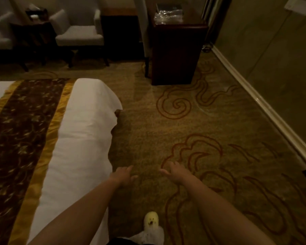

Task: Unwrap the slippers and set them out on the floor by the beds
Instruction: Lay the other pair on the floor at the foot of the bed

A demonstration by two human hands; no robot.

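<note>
I see my two hands, left [122,174] and right [173,171], spread and empty over swirl-patterned carpet [210,121], one bed [64,138] alongside, two armchairs [78,35] beyond.

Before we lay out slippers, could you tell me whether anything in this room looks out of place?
Mostly tidy. Crumpled clear plastic lies on the dark cabinet by the wall, looking like loose wrapping. The white bedding sags unevenly at the bed's corner. Both hands, left and right, are empty.
</note>
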